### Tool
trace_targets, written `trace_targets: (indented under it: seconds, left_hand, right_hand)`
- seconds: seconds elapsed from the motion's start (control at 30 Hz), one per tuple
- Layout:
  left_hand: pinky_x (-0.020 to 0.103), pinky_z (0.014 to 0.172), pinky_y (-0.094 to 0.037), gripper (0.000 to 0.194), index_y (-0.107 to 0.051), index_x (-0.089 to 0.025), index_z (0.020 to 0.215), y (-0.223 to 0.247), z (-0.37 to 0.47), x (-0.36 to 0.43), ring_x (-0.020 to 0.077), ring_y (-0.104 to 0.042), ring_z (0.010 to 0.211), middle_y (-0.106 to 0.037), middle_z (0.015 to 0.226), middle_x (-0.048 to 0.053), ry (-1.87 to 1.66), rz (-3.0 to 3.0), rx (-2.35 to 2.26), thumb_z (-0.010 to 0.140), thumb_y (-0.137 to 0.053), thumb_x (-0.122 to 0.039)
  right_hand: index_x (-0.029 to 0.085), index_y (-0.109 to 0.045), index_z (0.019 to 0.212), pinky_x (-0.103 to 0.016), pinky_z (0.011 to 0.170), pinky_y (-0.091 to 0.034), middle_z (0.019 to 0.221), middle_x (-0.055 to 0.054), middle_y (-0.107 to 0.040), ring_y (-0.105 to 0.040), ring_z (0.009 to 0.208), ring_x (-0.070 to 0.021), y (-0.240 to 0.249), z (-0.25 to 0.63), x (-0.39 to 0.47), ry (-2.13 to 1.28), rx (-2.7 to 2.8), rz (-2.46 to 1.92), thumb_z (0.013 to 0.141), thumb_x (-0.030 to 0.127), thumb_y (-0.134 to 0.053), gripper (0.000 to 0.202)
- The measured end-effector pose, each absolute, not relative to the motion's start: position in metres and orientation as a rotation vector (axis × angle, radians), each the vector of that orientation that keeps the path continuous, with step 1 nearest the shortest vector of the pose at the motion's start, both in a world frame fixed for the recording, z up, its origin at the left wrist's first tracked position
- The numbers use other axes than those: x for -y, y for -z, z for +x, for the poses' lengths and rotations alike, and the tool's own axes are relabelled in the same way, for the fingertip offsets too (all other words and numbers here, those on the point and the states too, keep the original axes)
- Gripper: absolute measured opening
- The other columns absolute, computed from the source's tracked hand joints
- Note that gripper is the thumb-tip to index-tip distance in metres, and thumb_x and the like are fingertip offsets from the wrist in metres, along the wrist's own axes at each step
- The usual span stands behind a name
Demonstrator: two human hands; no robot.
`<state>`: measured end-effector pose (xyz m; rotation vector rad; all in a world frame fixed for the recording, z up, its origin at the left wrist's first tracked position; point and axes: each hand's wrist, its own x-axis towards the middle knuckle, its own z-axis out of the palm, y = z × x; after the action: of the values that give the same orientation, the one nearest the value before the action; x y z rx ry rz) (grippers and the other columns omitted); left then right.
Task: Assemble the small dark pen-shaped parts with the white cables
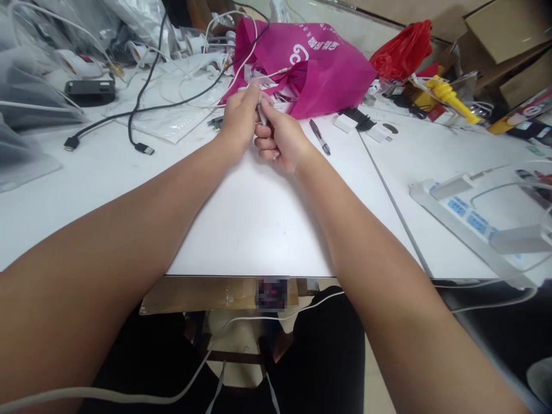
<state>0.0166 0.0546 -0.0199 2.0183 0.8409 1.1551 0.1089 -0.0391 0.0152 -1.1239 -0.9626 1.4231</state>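
My left hand [239, 118] and my right hand [278, 132] meet above the white table, just in front of a magenta bag [340, 75]. Both are closed, with fingers curled together. Between them shows a small grey, stick-like piece [262, 112], gripped by my right thumb and fingers; its kind is not clear. What my left fingers pinch is hidden behind the hand. A thin white cable [276, 73] with a plug end lies at the bag's mouth, just beyond my fingertips. To the right of my right hand rests a pen [319, 137].
Black USB cables [144, 148] and clear plastic bags [26, 115] cover the left side. White adapters [345, 123] lie right of the pen. A white power strip [474, 215] stands at the right, with a red bag [403, 52] and cardboard boxes [504, 29] behind.
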Motion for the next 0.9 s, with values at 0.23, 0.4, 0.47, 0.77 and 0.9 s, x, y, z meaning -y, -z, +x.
trace_targets:
  seconds: [0.23, 0.4, 0.47, 0.77, 0.9]
  left_hand:
    - [0.056, 0.099, -0.054, 0.089, -0.073, -0.034, 0.138, 0.02, 0.015, -0.077, 0.0335, -0.069, 0.126, -0.082, 0.106, 0.01, -1.011, 1.805, -0.713, 0.108, -0.01, -0.09]
    - [0.057, 0.094, -0.05, 0.082, -0.077, -0.036, 0.12, 0.014, 0.01, -0.082, 0.038, -0.066, 0.127, -0.076, 0.084, 0.008, -0.833, 2.087, -0.727, 0.096, -0.045, -0.107]
    - [0.056, 0.09, -0.05, 0.073, -0.077, -0.038, 0.115, 0.011, 0.008, -0.082, 0.0388, -0.065, 0.125, -0.075, 0.083, 0.008, -0.828, 2.035, -0.735, 0.098, -0.048, -0.103]
    - [0.03, 0.078, -0.057, 0.041, -0.059, -0.028, 0.093, -0.001, 0.02, -0.041, 0.0161, -0.065, 0.077, -0.072, 0.082, 0.0, -1.23, 0.753, -0.498, 0.13, -0.046, -0.04]
    - [0.033, 0.085, -0.059, 0.041, -0.067, -0.029, 0.092, 0.002, 0.021, -0.037, 0.0196, -0.071, 0.087, -0.08, 0.091, 0.002, -1.184, 0.754, -0.455, 0.127, -0.044, -0.03]
  right_hand:
    - [0.025, -0.047, 0.09, -0.016, 0.041, -0.013, 0.061, 0.013, -0.019, -0.012, 0.047, -0.007, -0.027, 0.12, 0.047, -1.656, 0.839, -1.083, 0.126, 0.051, -0.046, 0.045]
    - [0.026, -0.047, 0.091, -0.016, 0.041, -0.016, 0.062, 0.012, -0.022, -0.015, 0.048, -0.0072, -0.019, 0.118, 0.043, -1.62, 0.906, -1.131, 0.125, 0.051, -0.048, 0.043]
    - [0.026, -0.048, 0.091, -0.016, 0.044, -0.025, 0.064, 0.011, -0.027, -0.022, 0.05, -0.0084, -0.012, 0.115, 0.039, -1.471, 1.04, -1.215, 0.124, 0.056, -0.048, 0.045]
    - [0.022, -0.07, 0.124, -0.059, 0.128, -0.053, 0.132, -0.015, -0.078, -0.071, 0.144, -0.039, 0.027, 0.122, 0.003, -0.407, 1.677, -1.606, 0.122, 0.067, -0.042, 0.054]
    - [0.022, -0.065, 0.148, -0.061, 0.13, -0.052, 0.148, -0.017, -0.075, -0.07, 0.15, -0.0408, 0.032, 0.129, 0.002, -0.34, 1.688, -1.627, 0.124, 0.063, -0.038, 0.055]
